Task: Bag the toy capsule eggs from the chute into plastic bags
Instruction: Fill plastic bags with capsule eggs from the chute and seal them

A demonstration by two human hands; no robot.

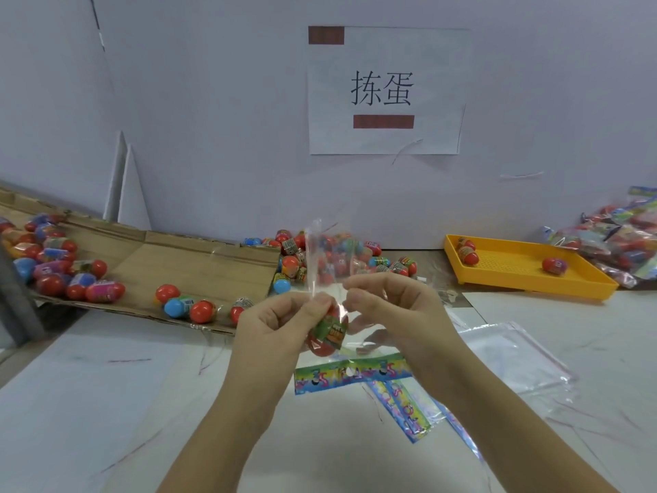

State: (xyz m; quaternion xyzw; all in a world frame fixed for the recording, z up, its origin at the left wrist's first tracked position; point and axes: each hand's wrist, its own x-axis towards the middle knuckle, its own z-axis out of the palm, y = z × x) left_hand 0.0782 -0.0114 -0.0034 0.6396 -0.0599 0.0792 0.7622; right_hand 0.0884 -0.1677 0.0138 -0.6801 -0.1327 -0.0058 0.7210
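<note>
Egg (pixel 327 334), which should handle light, hard and slick, hangs at centre, apparently inside the limp clear bag (pixel 325 257), whose film the left hand (pixel 281 322) at 9 o'clock and right hand (pixel 391 311) at 3 o'clock both pinch; best gripped round its banded middle.

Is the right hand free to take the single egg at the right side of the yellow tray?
Probably not yet: the right hand pinches the clear bag. Nothing stands between it and that egg in the yellow tray, so after letting go, likely yes.

Loose eggs (pixel 330 261) behind hands; yellow tray (pixel 526 279) right.
</note>
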